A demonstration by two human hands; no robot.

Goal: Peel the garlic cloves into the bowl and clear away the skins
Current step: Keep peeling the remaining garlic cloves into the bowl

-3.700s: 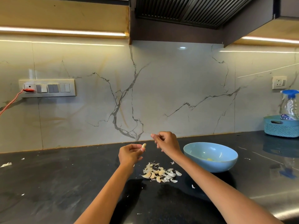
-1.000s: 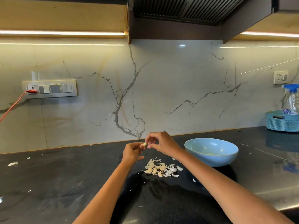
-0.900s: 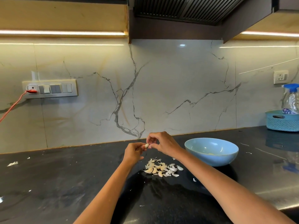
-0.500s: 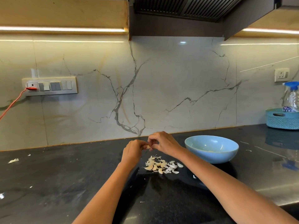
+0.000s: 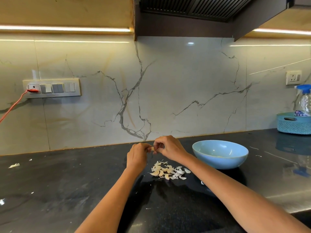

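Both hands up over the black countertop (image 5: 67,182), meeting on one garlic clove (image 5: 152,148). Left hand (image 5: 137,157) has fingers curled round the clove's left end; right hand (image 5: 170,147) pinches the other end with thumb and fingertips. Clove is held in the air, above and slightly behind the pile of cloves and skins (image 5: 168,171) lying on the counter. Light blue bowl (image 5: 220,155) sits right of the pile, near it, not touching; contents hard to make out. Stray skin scraps (image 5: 14,165) at far left of the counter. Teal basket (image 5: 293,122) with a spray bottle (image 5: 304,101) at far right by the wall.
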